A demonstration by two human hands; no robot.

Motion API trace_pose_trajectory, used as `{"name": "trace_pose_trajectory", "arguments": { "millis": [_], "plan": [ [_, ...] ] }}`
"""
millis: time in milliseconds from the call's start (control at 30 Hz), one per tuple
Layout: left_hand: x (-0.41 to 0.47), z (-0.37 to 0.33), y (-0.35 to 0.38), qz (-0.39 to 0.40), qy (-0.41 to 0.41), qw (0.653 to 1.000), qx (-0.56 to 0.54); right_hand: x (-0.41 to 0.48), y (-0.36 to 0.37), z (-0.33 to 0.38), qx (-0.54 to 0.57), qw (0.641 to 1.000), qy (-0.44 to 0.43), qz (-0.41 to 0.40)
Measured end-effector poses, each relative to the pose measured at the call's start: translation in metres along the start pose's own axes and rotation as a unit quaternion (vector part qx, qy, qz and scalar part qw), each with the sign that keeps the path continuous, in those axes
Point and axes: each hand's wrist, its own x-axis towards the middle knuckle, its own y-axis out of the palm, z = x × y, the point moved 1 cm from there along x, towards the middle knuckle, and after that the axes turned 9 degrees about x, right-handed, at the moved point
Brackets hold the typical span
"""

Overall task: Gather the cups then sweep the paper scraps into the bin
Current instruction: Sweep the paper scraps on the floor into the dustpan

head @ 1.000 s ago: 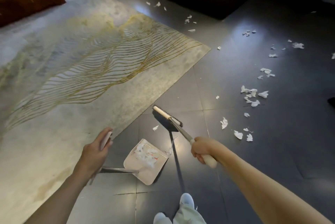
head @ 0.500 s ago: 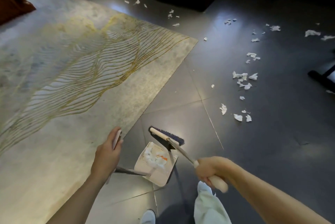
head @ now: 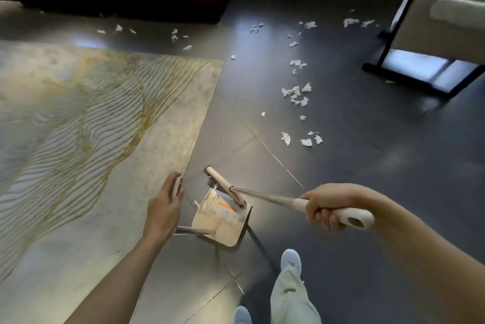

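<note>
The left hand (head: pixel 164 208) is wrapped round the pale grip at the top of the dustpan's thin metal stem, and the right hand (head: pixel 325 205) is clamped on the fat white plastic handle of the broom (head: pixel 265 196); the two hands sit well apart, with the pan between them. The broom's steel shaft runs from the right hand leftward and a little forward, and its narrow cream head, dark bristles down, hangs right over the mouth of the dustpan (head: pixel 223 231). The pan is a flat, pale plastic scoop lying on the floor just beside the rug's edge, and it already carries crumpled white paper and an orange bit. Now the relation that counts: the loose paper scraps (head: pixel 305 141) lie forward and to the right of the pan, in a ragged trail whose long axis runs away from the person toward the far wall. The right hand, the one with the broom, looks the nearer of the two to them. They are thin, torn and light on the smooth, glossy dark floor (head: pixel 380 179). To the left spreads the matte grey rug (head: pixel 91 126) with gold wavy lines. No bin or cups show.
</note>
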Motion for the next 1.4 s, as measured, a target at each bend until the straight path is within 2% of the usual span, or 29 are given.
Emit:
{"name": "trace_pose_trajectory", "arguments": {
  "millis": [233, 400, 567, 733, 900, 1000, 1167, 1300, 1400],
  "plan": [
    [0.062, -0.061, 0.029, 0.004, 0.064, 0.998, 0.003, -0.004, -0.089, 0.03, 0.153, 0.986, -0.054, -0.041],
    [0.121, -0.127, 0.073, 0.004, 0.085, 0.996, -0.008, 0.013, -0.178, 0.077, 0.201, 0.975, -0.065, -0.074],
    [0.181, -0.194, 0.119, 0.029, 0.101, 0.994, -0.002, 0.038, -0.268, 0.125, 0.169, 0.97, -0.082, -0.152],
    [0.228, -0.244, 0.158, 0.042, 0.095, 0.995, 0.009, 0.07, -0.338, 0.159, 0.06, 0.97, -0.061, -0.228],
    [0.275, -0.285, 0.193, 0.064, 0.114, 0.991, 0.034, 0.107, -0.382, 0.182, -0.017, 0.966, -0.046, -0.255],
    [0.312, -0.307, 0.213, 0.09, 0.13, 0.986, 0.048, 0.128, -0.39, 0.196, -0.017, 0.97, -0.023, -0.241],
    [0.364, -0.342, 0.24, 0.101, 0.155, 0.981, 0.056, 0.14, -0.352, 0.217, -0.047, 0.982, -0.014, -0.181],
    [0.384, -0.355, 0.248, 0.099, 0.147, 0.983, 0.039, 0.12, -0.331, 0.231, 0.093, 0.991, 0.025, -0.093],
    [0.392, -0.36, 0.248, 0.115, 0.162, 0.979, 0.051, 0.093, -0.341, 0.244, 0.147, 0.987, 0.038, -0.046]
  ]
}}
